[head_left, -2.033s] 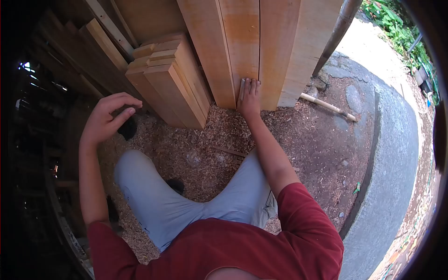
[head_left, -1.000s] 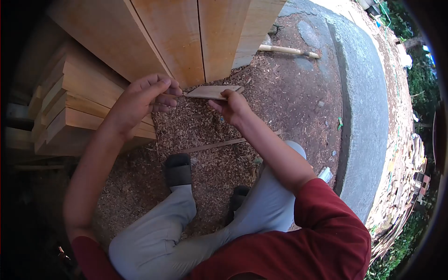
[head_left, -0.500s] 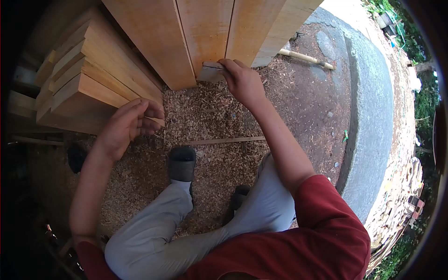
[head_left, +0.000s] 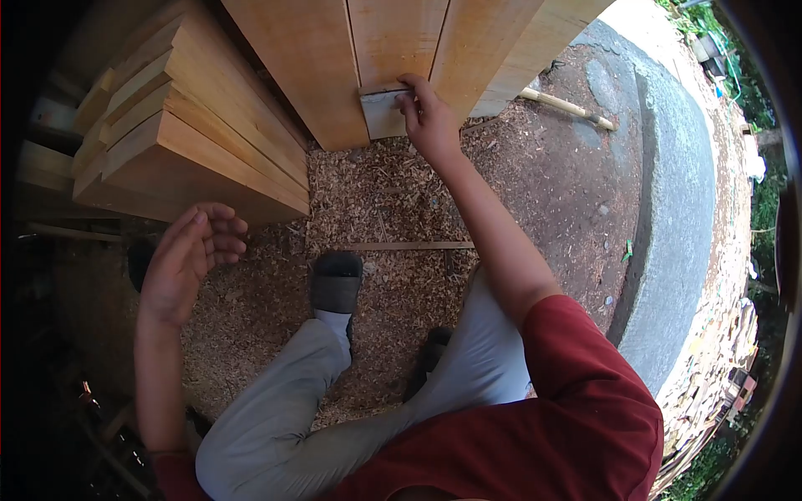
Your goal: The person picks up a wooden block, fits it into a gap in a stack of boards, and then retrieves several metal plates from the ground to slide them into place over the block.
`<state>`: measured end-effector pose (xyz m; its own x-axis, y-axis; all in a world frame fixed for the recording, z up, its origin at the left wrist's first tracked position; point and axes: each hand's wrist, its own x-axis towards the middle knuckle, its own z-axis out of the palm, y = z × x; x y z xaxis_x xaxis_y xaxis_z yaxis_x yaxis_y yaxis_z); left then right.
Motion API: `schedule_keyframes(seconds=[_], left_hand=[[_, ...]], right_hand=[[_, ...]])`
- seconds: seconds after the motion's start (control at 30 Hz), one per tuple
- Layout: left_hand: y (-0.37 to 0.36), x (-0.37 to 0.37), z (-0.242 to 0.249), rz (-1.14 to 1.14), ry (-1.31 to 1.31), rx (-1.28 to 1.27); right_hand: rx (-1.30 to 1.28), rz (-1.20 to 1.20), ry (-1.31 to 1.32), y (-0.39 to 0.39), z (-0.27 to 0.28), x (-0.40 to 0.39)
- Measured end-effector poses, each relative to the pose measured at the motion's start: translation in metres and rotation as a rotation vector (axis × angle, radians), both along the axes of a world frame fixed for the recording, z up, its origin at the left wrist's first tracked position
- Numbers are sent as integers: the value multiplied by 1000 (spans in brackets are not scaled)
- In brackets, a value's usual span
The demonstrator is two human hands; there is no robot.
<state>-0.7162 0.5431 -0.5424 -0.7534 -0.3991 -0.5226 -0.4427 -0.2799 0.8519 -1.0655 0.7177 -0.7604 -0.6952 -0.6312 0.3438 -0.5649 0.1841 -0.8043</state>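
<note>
The right hand pinches a small wood offcut against the foot of the upright planks. It seems placed but not yet let go. The left hand hangs half-open, empty.

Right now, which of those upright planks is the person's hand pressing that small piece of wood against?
The second upright plank from the left. The right hand holds the small grey piece flat against its foot; the planks beside it are untouched.

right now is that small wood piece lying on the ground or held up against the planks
Held up: the right hand presses the small wood piece flat against the standing planks.
</note>
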Motion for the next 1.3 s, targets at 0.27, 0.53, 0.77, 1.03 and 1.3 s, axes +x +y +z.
schedule_keyframes(seconds=[0.27,0.53,0.77,1.03,1.3], left_hand=[[-2,23,-14,50,-67,48],[3,9,-24,21,-102,25],[6,2,-31,15,-121,37],[11,-11,-37,20,-105,31],[24,-17,-48,-10,-94,26]], right_hand=[[-77,-43,39,-8,-13,-4],[17,-93,104,-11,-3,3],[39,-98,262,-7,-11,-6],[-94,-93,216,-4,-8,-4],[-72,-102,235,-3,-19,-6]])
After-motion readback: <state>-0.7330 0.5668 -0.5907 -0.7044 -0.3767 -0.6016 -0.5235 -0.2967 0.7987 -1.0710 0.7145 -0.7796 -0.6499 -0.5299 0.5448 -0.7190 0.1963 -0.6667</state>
